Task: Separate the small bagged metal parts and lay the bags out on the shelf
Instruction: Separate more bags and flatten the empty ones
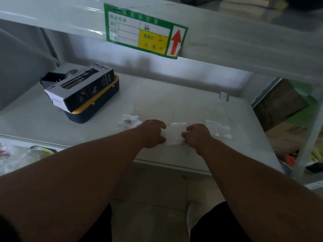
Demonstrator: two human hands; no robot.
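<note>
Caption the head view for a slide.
Both hands, left hand and right hand, grip one clear bag over the shelf.

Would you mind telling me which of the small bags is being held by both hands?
The middle bag, pinched between left hand and right hand; the others lie untouched either side.

On the shelf [174, 102], one bag [175, 134] lies between two others, left [129, 121] and right [218, 128]; a carton [82, 88] rests on a case [94, 105] at rear left.
</note>
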